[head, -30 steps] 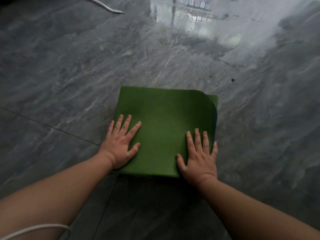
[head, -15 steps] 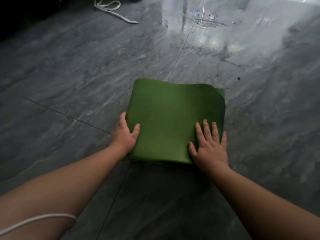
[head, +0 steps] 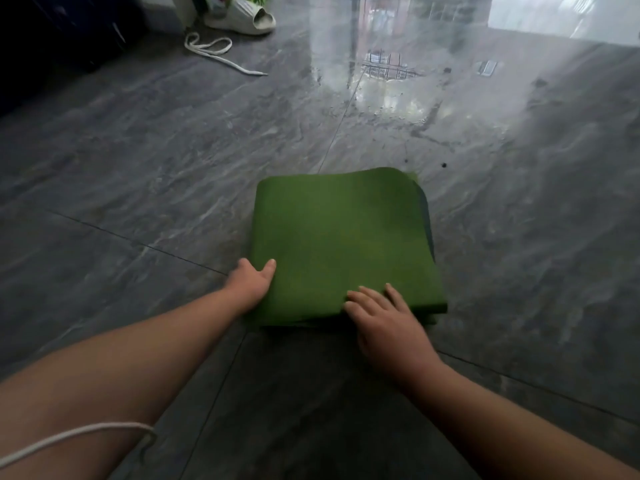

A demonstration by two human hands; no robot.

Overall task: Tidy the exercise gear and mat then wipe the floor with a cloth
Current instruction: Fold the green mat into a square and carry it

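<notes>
A: On the glossy grey marbled tile floor (head: 138, 168), going left to right: the left hand (head: 251, 284) is at the near-left edge of the folded green foam mat (head: 343, 244). Its thumb lies on top and the fingers are tucked out of sight at the edge, so it looks like a pinch grip, though I cannot see the fingers themselves.

B: And the right hand (head: 384, 323)?

A: It rests at the near-right edge, fingers slightly bent over the top layer. Whether they grip or only press, I cannot tell for certain. The mat itself lies flat on the floor, straight ahead between both hands.

B: What might go wrong?

A: The far-right corner already curls up and the layers gape there. If it is lifted by the near edge only, I'd expect the springy foam to fall open. The floor looks slick, so the bundle could also slide away under a push.

B: Any containers?

A: None that I can see. Farther back there is only a white slide sandal (head: 242, 19) and a loose white cord (head: 214, 53).
</notes>
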